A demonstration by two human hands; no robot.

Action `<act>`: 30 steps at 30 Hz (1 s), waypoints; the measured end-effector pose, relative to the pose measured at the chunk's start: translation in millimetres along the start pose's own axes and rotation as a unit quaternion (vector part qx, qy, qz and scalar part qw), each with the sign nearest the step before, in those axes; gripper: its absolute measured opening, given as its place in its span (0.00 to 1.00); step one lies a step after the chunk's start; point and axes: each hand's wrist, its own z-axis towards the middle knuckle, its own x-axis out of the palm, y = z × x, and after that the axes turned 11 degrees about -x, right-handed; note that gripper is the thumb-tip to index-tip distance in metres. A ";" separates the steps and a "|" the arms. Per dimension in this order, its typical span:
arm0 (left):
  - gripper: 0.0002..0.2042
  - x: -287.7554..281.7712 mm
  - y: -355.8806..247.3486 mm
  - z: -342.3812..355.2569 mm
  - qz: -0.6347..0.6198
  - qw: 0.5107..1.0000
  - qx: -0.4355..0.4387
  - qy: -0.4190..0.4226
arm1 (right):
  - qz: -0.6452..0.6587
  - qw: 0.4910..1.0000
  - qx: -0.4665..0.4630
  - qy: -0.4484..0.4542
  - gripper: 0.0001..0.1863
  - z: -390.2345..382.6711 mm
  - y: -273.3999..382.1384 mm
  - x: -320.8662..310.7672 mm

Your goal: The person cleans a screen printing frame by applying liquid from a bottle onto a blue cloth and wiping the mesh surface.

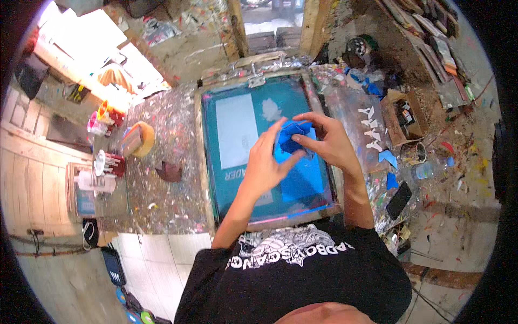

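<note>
Both my hands are over a teal screen-printing frame [208, 135] with pale stencil areas. My left hand [267, 159] is closed on the left side of a folded blue piece [294, 131], thumb and fingertips around it. My right hand [326, 140] pinches the same piece between thumb and forefinger. A flat blue sheet [302, 181] lies on the screen beneath them. A metal clamp [257, 81] sits at the frame's far edge.
On the paint-spattered bench [172, 129] are a tape roll [137, 139], paint containers [109, 113] and a bottle [94, 182] at left. At right are a cardboard box [402, 116], blue scraps [392, 181], a plastic bottle [423, 171] and a black phone [399, 200].
</note>
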 end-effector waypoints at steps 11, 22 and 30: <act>0.15 -40.3 67.6 -32.3 -0.194 0.944 -0.229 0.138 | 0.300 0.946 0.122 0.032 0.23 -31.9 -51.0 15.5; 0.14 -61.6 81.2 -29.0 -0.325 0.885 -0.300 0.144 | 0.367 0.919 0.142 -0.035 0.13 -19.2 -68.4 52.2; 0.13 -63.7 92.0 -31.0 -0.294 0.896 -0.303 0.138 | 0.353 0.928 0.119 0.030 0.15 -10.7 -66.9 72.5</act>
